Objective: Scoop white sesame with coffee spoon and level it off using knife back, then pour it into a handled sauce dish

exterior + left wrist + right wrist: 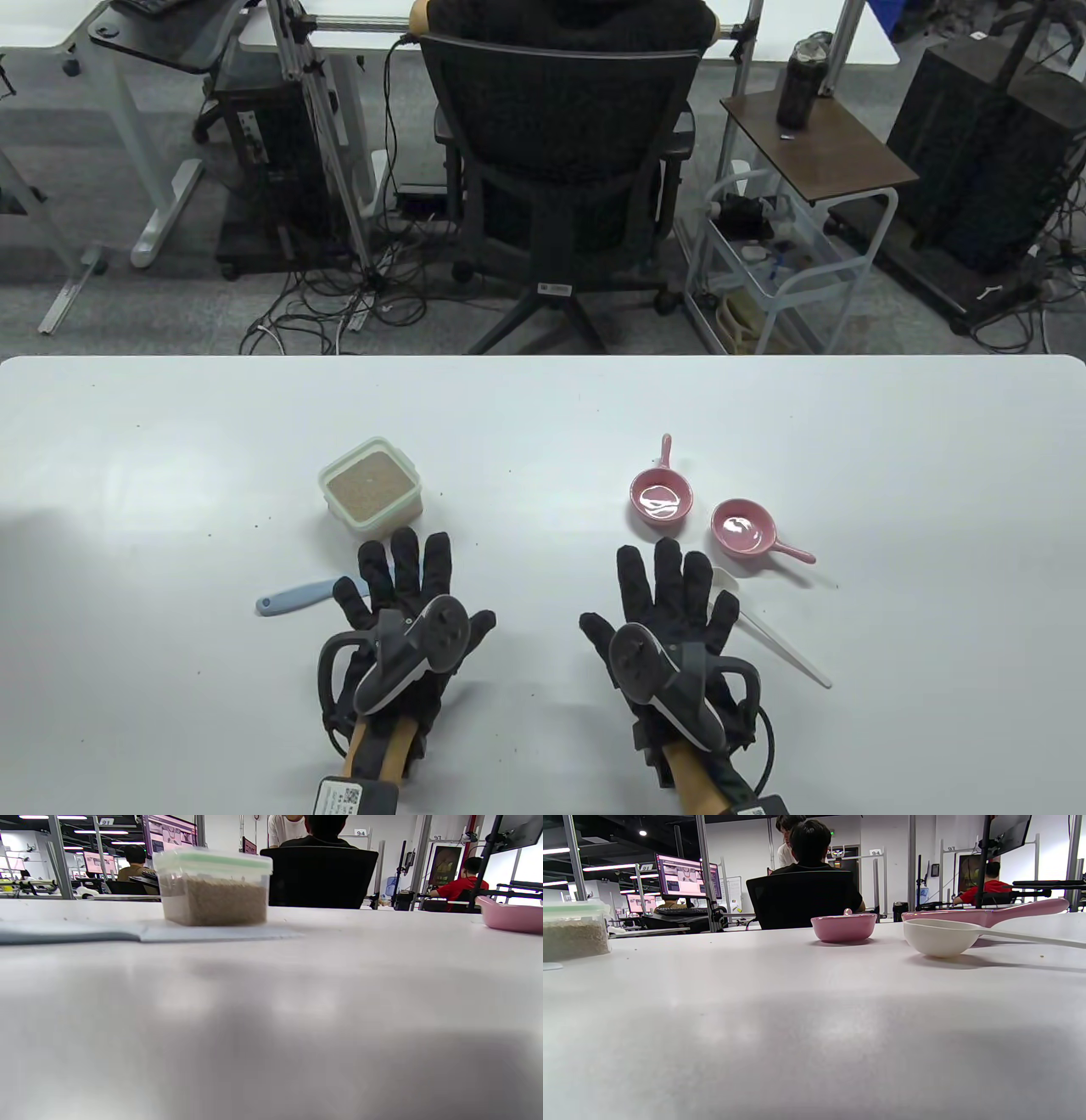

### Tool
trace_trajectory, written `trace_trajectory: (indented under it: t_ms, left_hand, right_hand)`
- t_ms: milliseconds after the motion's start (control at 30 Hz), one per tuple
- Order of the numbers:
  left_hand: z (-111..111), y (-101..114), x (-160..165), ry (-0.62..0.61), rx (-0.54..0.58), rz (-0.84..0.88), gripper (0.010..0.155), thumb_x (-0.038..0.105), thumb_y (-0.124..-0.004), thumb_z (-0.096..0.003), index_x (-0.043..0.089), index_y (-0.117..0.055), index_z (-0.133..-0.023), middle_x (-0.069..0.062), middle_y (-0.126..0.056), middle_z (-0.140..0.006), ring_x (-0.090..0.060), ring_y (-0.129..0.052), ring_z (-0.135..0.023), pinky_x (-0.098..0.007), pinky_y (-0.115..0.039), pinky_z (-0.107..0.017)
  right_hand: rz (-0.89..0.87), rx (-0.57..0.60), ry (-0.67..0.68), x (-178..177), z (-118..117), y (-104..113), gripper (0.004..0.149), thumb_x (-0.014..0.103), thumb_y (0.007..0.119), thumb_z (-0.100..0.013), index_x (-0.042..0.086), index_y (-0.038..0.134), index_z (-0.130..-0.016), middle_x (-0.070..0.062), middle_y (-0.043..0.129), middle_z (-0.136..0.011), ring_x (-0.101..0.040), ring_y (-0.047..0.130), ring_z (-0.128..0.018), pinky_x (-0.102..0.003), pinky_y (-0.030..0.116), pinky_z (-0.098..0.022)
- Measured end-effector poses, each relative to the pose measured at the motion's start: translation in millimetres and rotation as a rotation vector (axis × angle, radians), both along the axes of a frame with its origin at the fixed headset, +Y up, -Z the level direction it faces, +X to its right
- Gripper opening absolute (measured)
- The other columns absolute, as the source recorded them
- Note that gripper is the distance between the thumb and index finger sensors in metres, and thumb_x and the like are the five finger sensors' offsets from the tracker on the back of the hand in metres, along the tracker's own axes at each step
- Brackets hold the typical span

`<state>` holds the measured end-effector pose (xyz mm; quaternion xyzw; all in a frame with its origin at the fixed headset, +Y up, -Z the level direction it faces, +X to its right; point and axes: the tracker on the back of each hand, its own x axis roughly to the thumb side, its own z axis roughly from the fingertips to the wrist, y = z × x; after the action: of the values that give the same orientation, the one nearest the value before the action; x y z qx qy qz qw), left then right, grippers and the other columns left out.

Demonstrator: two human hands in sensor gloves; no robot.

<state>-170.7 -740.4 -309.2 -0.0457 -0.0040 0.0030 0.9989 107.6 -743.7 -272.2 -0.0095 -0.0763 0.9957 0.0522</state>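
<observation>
A clear tub of white sesame (371, 492) (214, 891) (572, 933) stands left of centre. Just before it my left hand (407, 594) lies flat on the table, fingers straight, partly over a pale blue knife (297, 596) (127, 932). My right hand (670, 594) also lies flat with spread fingers. The white coffee spoon (768, 626) (939, 938) lies beside it on the right, its bowl near the fingertips. Two pink handled sauce dishes (660, 494) (747, 528) (844, 926) sit beyond the right hand. Neither hand holds anything.
The white table's far edge (543, 358) runs across the middle of the table view. Behind it a person sits in a black office chair (560, 170), with a small side cart (789, 255) to the right.
</observation>
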Motion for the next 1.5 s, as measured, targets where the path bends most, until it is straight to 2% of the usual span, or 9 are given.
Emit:
trace_trajectory:
  t_ms: [233, 467, 567, 667, 867, 1000, 1200, 1400, 1500]
  left_hand:
    - [-79.4, 39.3, -34.4, 0.066, -0.086, -0.127, 0.1, 0.077, -0.048, -0.0455, 0.027, 0.0, -0.118, -0.014, -0.004, -0.128, -0.051, -0.005, -0.111, -0.075, -0.022, -0.074]
    - [-147.9, 19.0, -54.4, 0.1, -0.308, -0.268, 0.112, 0.081, -0.053, -0.0388, 0.023, 0.0, -0.118, -0.017, -0.003, -0.127, -0.053, -0.005, -0.112, -0.077, -0.024, -0.074]
    - [-160.2, -0.3, -59.7, 0.107, -0.454, -0.233, 0.116, 0.08, -0.062, -0.0395, 0.022, 0.003, -0.116, -0.018, -0.008, -0.128, -0.051, -0.026, -0.12, -0.078, -0.03, -0.076]
    - [-161.8, -2.1, -57.1, 0.049, -0.294, -0.236, 0.111, 0.069, -0.075, -0.0487, 0.014, -0.008, -0.118, -0.03, -0.023, -0.13, -0.06, -0.045, -0.116, -0.071, -0.051, -0.078]
    - [-158.6, 1.4, -63.8, 0.024, -0.191, -0.144, 0.112, 0.065, -0.084, -0.0472, 0.011, -0.017, -0.12, -0.033, -0.033, -0.129, -0.061, -0.054, -0.114, -0.068, -0.063, -0.074]
    - [-142.7, 24.8, -52.3, -0.038, -0.133, -0.185, 0.113, 0.066, -0.085, -0.0468, 0.011, -0.018, -0.119, -0.032, -0.035, -0.13, -0.06, -0.055, -0.115, -0.067, -0.064, -0.074]
    - [-85.3, 55.0, 1.1, -0.357, -0.056, -0.145, 0.113, 0.068, -0.083, -0.047, 0.01, -0.018, -0.119, -0.031, -0.035, -0.13, -0.059, -0.057, -0.115, -0.066, -0.065, -0.075]
    - [-30.8, 35.3, 59.8, -0.616, -0.09, -0.103, 0.117, 0.066, -0.084, -0.0465, 0.005, -0.014, -0.118, -0.029, -0.034, -0.131, -0.058, -0.054, -0.116, -0.066, -0.063, -0.076]
    - [-18.3, 20.4, 79.6, -0.671, -0.104, -0.15, 0.117, 0.066, -0.084, -0.0462, 0.005, -0.014, -0.118, -0.028, -0.034, -0.131, -0.058, -0.054, -0.117, -0.066, -0.063, -0.076]
  right_hand:
    - [-0.04, -0.007, 0.005, 2.0, -1.3, 1.0, 0.08, 0.071, 0.047, -0.056, 0.032, 0.027, -0.123, -0.014, 0.021, -0.13, -0.048, 0.023, -0.114, -0.075, 0.028, -0.071]
    - [-0.048, -0.005, -0.028, 7.3, -5.2, 0.5, 0.081, 0.071, 0.047, -0.055, 0.032, 0.027, -0.123, -0.014, 0.02, -0.13, -0.048, 0.023, -0.114, -0.075, 0.028, -0.071]
    - [-0.045, -0.008, -0.038, 9.9, -6.5, -0.4, 0.081, 0.072, 0.047, -0.055, 0.032, 0.027, -0.123, -0.014, 0.02, -0.13, -0.048, 0.023, -0.114, -0.075, 0.028, -0.071]
    - [-0.055, -0.013, -0.037, 10.6, -7.6, -0.8, 0.081, 0.072, 0.047, -0.055, 0.032, 0.027, -0.123, -0.014, 0.02, -0.13, -0.048, 0.023, -0.114, -0.075, 0.028, -0.071]
    - [-0.057, -0.007, -0.024, 9.1, -7.4, -1.6, 0.082, 0.073, 0.046, -0.055, 0.032, 0.027, -0.123, -0.014, 0.02, -0.13, -0.048, 0.023, -0.114, -0.076, 0.029, -0.072]
    - [-0.064, -0.004, -0.024, 9.4, -7.1, -0.4, 0.082, 0.073, 0.046, -0.055, 0.033, 0.027, -0.123, -0.014, 0.02, -0.13, -0.048, 0.023, -0.114, -0.076, 0.029, -0.071]
    - [-0.068, 0.011, -0.017, 8.8, -4.2, 1.2, 0.082, 0.072, 0.046, -0.055, 0.032, 0.027, -0.123, -0.014, 0.02, -0.13, -0.048, 0.023, -0.114, -0.076, 0.029, -0.071]
    - [-0.068, 0.005, -0.012, 8.4, -3.6, 0.8, 0.082, 0.072, 0.046, -0.055, 0.032, 0.027, -0.123, -0.014, 0.02, -0.13, -0.048, 0.023, -0.114, -0.075, 0.03, -0.072]
    - [-0.065, 0.007, -0.005, 7.8, -3.1, 0.9, 0.082, 0.072, 0.046, -0.055, 0.032, 0.027, -0.123, -0.014, 0.02, -0.13, -0.049, 0.023, -0.114, -0.075, 0.029, -0.072]
